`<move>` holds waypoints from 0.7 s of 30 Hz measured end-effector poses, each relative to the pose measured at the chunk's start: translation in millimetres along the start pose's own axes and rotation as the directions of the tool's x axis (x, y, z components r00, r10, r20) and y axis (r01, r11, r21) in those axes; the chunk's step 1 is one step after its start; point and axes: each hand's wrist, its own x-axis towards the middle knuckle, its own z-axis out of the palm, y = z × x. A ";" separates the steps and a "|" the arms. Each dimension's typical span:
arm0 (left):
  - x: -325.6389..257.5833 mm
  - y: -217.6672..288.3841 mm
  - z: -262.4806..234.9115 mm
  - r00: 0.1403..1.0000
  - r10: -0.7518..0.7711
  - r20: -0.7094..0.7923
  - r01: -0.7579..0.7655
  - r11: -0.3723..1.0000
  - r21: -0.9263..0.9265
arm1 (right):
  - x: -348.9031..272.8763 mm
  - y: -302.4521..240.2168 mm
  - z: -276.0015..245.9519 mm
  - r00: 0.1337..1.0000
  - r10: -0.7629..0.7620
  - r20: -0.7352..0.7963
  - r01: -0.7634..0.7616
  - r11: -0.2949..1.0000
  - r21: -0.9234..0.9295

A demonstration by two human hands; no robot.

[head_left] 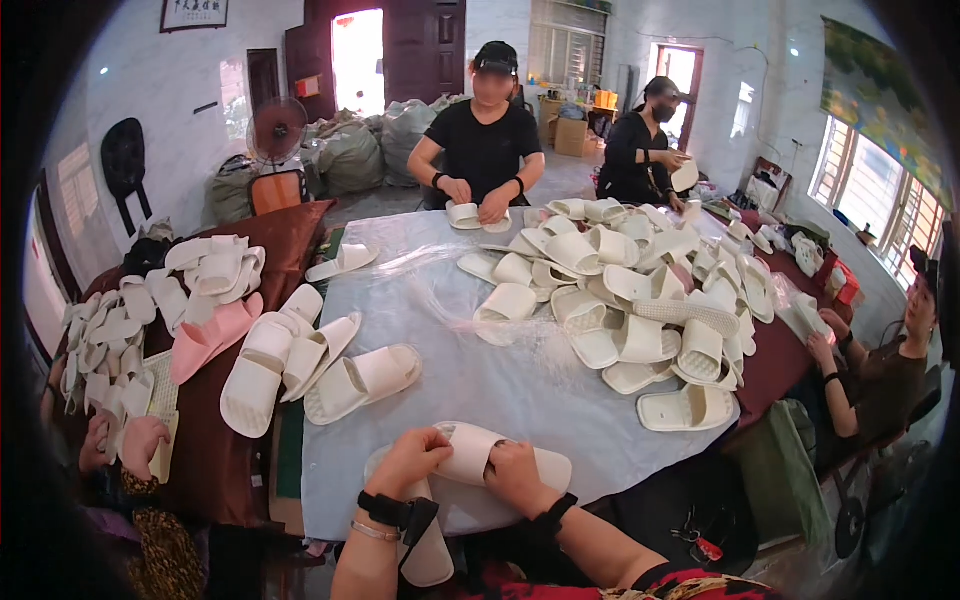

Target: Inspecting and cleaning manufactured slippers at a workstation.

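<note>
A white slide slipper point(467, 456) lies crosswise at the near edge of the table in front of me. My left hand point(420, 456) pinches the left edge of its strap, fingers closed. The fingers of my right hand point(520, 478) are curled into the strap's right-hand opening, their tips hidden inside. Another white slipper point(428, 556) lies partly under my left wrist and reaches past the table edge. Up and to the left, a few white slippers point(390, 372) rest near the table's left side.
A big heap of white slippers point(690, 310) covers the table's right side. Clear plastic film point(440, 300) lies mid-table. On the brown-covered left table point(215, 440) are more slippers and a pink one point(215, 338). Co-workers handle slippers across from me and at both sides.
</note>
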 end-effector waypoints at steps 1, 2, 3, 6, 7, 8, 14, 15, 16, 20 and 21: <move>-1.2 0.8 -0.1 1.000 -0.002 -0.018 0.001 1.000 -0.020 | 2.4 2.0 -0.6 1.000 -0.005 0.004 0.005 1.000 0.001; -4.8 4.1 0.2 1.000 -0.006 -0.019 0.006 1.000 -0.015 | 3.3 -0.2 -5.9 1.000 0.006 0.000 -0.006 1.000 -0.011; -7.6 9.1 0.0 0.997 0.009 -0.074 -0.008 1.000 0.021 | 4.1 -1.5 -9.3 1.000 0.019 -0.004 -0.019 1.000 -0.024; -8.9 7.9 -2.3 0.982 0.095 -0.163 -0.070 0.986 0.154 | 10.2 -2.8 -6.5 0.998 -0.034 -0.056 0.036 0.999 0.032; -9.5 6.5 -3.0 0.965 0.172 -0.197 -0.121 0.961 0.248 | 10.0 -1.6 -5.9 0.998 -0.027 -0.062 0.030 0.999 0.034; -9.5 5.9 -2.6 0.966 0.177 -0.189 -0.125 0.958 0.256 | 11.7 1.0 -5.5 0.999 -0.017 -0.041 0.017 1.000 0.002; -41.5 25.2 3.5 0.806 0.323 -0.495 -0.092 0.896 0.435 | 18.3 9.5 -34.9 0.998 0.008 0.057 -0.004 0.997 -0.076; -43.1 22.3 8.5 0.804 0.328 -0.495 -0.089 0.891 0.444 | 18.7 6.4 -44.0 0.987 0.056 0.150 -0.030 0.985 -0.169; -42.6 20.1 14.7 0.781 0.363 -0.509 -0.107 0.880 0.463 | 21.6 -0.1 -51.5 0.995 0.054 0.078 -0.044 0.991 -0.126; -43.2 17.0 39.9 0.777 0.358 -0.519 -0.177 0.914 0.365 | 32.1 -37.0 -34.5 0.978 -0.125 -0.169 0.147 0.981 0.127; -45.7 15.4 43.1 0.769 0.324 -0.551 -0.187 0.938 0.292 | 34.9 -47.3 -16.0 0.973 -0.162 -0.167 0.199 0.953 0.230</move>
